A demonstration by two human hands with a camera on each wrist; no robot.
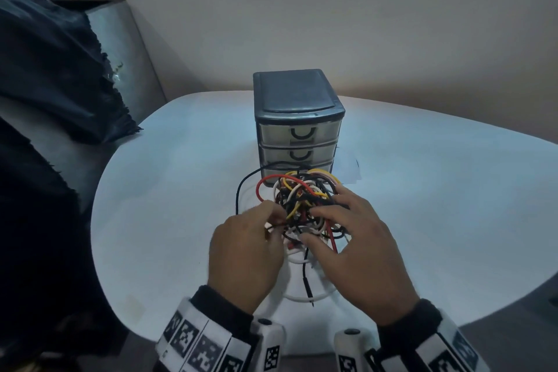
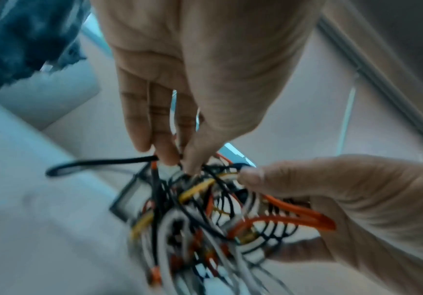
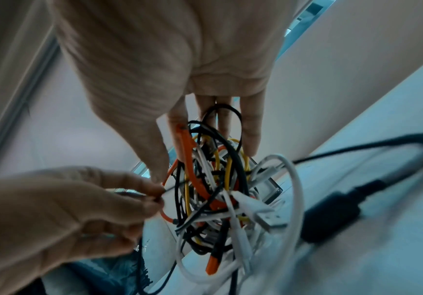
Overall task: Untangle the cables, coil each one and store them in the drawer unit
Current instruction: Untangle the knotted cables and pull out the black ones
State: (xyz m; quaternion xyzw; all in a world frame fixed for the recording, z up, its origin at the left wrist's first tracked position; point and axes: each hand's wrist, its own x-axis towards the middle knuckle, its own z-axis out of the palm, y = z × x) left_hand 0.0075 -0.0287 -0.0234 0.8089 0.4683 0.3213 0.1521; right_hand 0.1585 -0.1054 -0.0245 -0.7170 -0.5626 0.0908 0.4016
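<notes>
Your left hand [image 1: 244,254] pinches a thin black strand at the left edge of the cable tangle [image 1: 302,205]. The tangle sits mid-tabletop [image 1: 169,190], just near of the drawer unit [image 1: 297,121]. Your right hand [image 1: 359,248] grips the bundle's right side. Progress: early. Nothing freed or coiled, drawers all closed.

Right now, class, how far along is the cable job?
Done: nothing; no coil shows, and the drawers look shut. In hand: the left hand pinches a thin black cable at the edge of the tangle, which the right hand grips. Left: separating every cable, coiling each, storing them.
</notes>
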